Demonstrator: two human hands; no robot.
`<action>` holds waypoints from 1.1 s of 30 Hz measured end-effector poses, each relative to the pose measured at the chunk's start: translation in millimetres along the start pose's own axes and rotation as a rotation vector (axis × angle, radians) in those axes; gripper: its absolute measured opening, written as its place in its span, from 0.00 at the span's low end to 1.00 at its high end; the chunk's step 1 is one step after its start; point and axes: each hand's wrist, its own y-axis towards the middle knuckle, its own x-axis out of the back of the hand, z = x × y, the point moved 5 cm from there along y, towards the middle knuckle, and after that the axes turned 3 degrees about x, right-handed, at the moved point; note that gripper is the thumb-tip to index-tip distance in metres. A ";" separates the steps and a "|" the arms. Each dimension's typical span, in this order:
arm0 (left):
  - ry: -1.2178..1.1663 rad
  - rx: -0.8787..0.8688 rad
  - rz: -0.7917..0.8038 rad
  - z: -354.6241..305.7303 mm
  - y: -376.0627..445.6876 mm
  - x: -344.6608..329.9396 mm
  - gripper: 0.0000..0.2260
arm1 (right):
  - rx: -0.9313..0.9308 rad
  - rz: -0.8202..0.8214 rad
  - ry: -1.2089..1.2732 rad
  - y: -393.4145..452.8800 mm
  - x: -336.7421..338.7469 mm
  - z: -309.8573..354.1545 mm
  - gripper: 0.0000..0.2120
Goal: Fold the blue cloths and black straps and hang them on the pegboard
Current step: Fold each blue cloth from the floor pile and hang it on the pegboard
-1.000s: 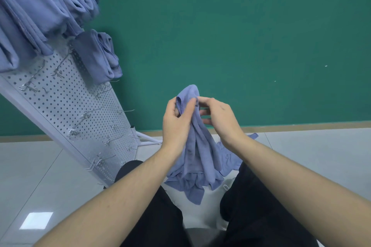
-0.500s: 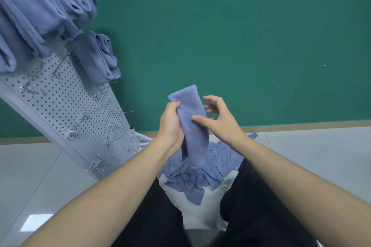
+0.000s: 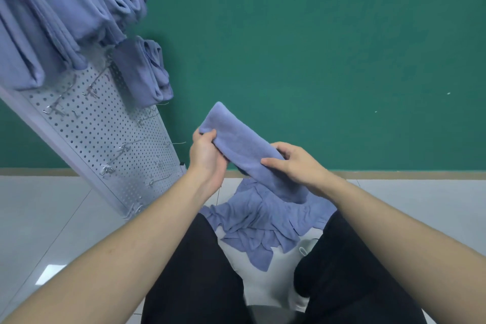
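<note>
A folded blue cloth (image 3: 242, 144) slants between my hands as a long narrow band. My left hand (image 3: 206, 159) grips its upper left end, and my right hand (image 3: 295, 166) holds its lower right part with the thumb on top. Below them a loose pile of blue cloths (image 3: 265, 221) lies on a white surface between my legs. The white pegboard (image 3: 105, 134) leans at the left. Several folded blue cloths (image 3: 65, 8) hang on its upper hooks, and one more hanging folded cloth (image 3: 143, 73) is lower. No black straps are visible.
Bare metal hooks (image 3: 126, 147) stick out of the pegboard's lower half. A green wall (image 3: 315, 47) stands behind, with grey tiled floor (image 3: 39, 218) to both sides. My black trouser legs (image 3: 194, 271) flank the pile.
The cloth went from a bunched upright bundle to a smooth folded band tilted down to the right. My right hand slid down along it, and my left hand kept the upper end.
</note>
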 end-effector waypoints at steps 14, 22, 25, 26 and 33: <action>0.825 -0.376 0.074 -29.4 14.9 39.6 0.18 | 0.149 0.329 -0.055 49.3 4.5 48.0 0.16; 1.245 -0.407 0.544 -55.7 20.1 -15.4 0.23 | 0.278 0.495 -0.223 76.2 -11.2 92.0 0.16; 1.303 -0.357 0.541 -67.6 26.9 -9.0 0.10 | 0.296 0.507 -0.218 88.2 -13.7 100.3 0.18; 1.319 -0.323 0.537 -69.8 28.0 -6.2 0.10 | 0.287 0.524 -0.200 91.7 -14.9 101.7 0.18; 1.350 -0.265 0.472 -98.1 39.2 9.9 0.18 | 0.279 0.568 -0.028 122.0 -26.6 113.0 0.21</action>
